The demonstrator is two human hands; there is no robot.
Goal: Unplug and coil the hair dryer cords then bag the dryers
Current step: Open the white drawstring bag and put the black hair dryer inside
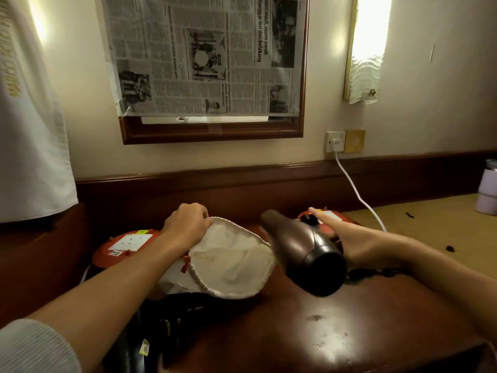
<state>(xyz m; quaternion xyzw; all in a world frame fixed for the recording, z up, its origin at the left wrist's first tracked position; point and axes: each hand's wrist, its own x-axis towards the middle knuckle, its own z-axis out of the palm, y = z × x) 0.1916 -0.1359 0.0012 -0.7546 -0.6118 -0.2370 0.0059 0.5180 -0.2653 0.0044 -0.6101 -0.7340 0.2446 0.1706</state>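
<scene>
My left hand point(188, 223) pinches the far rim of a cream cloth bag point(234, 262) and holds its mouth open above the dark wooden table point(363, 327). My right hand point(347, 239) grips the handle of a dark brown hair dryer point(304, 254), held in the air just right of the bag, nozzle pointing up and left toward the bag's mouth. The dryer's cord is mostly hidden behind my hand. A second black object point(172, 316), partly hidden, lies under the bag at the table's near left.
Two orange cable reels with sockets sit at the back: one on the left point(121, 249), one behind my right hand point(329, 215). A white cable point(360, 197) runs from the wall socket point(335, 142) down to the yellow surface. A pale bottle point(486, 195) stands far right.
</scene>
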